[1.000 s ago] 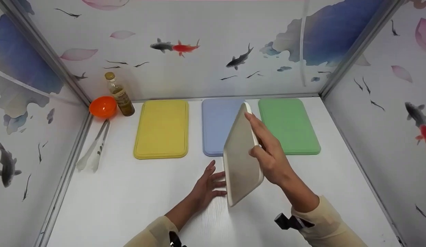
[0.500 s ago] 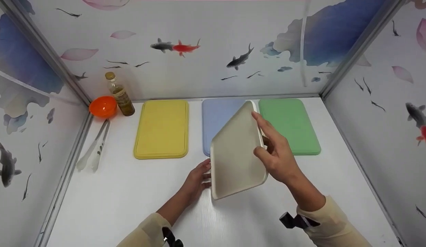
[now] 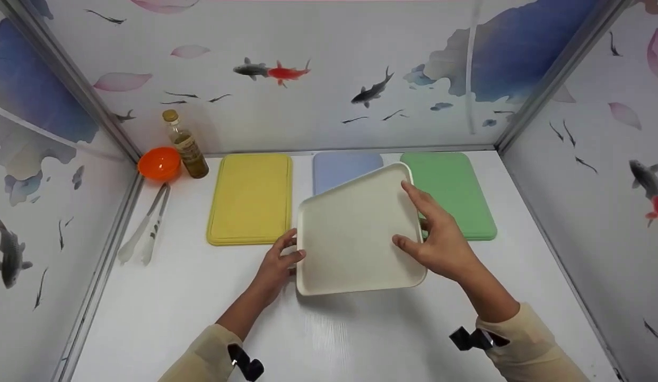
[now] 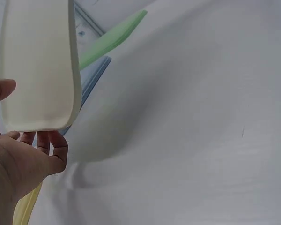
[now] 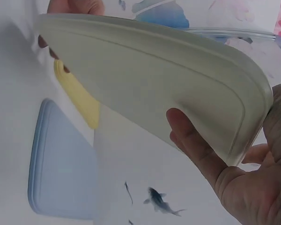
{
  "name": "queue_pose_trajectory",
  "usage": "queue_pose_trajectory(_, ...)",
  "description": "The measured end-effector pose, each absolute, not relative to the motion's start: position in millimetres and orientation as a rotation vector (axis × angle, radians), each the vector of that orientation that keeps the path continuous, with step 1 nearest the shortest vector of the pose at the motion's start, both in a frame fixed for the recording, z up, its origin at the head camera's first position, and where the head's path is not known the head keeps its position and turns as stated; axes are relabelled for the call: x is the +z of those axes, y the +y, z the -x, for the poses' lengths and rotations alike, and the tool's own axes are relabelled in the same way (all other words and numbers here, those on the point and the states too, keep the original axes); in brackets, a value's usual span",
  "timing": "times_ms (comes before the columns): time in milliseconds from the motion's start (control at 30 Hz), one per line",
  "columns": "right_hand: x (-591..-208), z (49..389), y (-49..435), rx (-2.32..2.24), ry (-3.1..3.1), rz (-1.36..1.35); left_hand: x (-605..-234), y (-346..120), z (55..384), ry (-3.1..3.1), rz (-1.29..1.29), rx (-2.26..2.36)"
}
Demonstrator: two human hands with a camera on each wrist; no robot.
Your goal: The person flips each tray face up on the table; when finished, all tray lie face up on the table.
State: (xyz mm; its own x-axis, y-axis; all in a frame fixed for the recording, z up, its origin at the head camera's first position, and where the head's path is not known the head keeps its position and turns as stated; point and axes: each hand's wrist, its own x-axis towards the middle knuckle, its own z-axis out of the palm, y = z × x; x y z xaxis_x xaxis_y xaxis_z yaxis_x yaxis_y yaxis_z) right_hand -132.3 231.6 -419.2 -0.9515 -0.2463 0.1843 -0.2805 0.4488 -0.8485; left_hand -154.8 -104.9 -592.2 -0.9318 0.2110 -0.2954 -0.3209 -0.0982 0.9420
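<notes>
A cream rectangular tray (image 3: 360, 239) with a low raised rim is held up over the white table, tilted so its inner face shows in the head view. My right hand (image 3: 440, 239) grips its right edge, thumb on the inner face and fingers behind. In the right wrist view the right hand's fingers (image 5: 192, 140) lie along the tray's underside. At the opposite edge, my left hand (image 3: 275, 265) holds the tray (image 4: 40, 70) with fingertips beneath and thumb over the rim. Beyond it, the tray hides the lower part of the blue board (image 3: 339, 170).
A yellow board (image 3: 249, 201) and a green board (image 3: 461, 196) lie either side of the blue one along the back. At the left stand an orange bowl (image 3: 159, 165) and an oil bottle (image 3: 190, 154), with tongs (image 3: 148, 225) in front. Printed walls enclose three sides.
The tray has turned from nearly edge-on to face the head camera, its left edge swinging left. My left hand has moved left and up with that edge, its thumb now over the rim.
</notes>
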Motion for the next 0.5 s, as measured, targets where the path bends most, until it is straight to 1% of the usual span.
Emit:
queue_pose_trajectory(333, -448.0, 139.1, 246.4, 1.121, -2.898, -0.435, -577.1, -125.1, 151.6, 2.037, 0.088, 1.949)
queue_pose_trajectory(500, -467.7, 142.7, 254.0, 1.02, -2.968, -0.417, -572.0, -127.6, 147.3, 2.132, 0.083, 1.859)
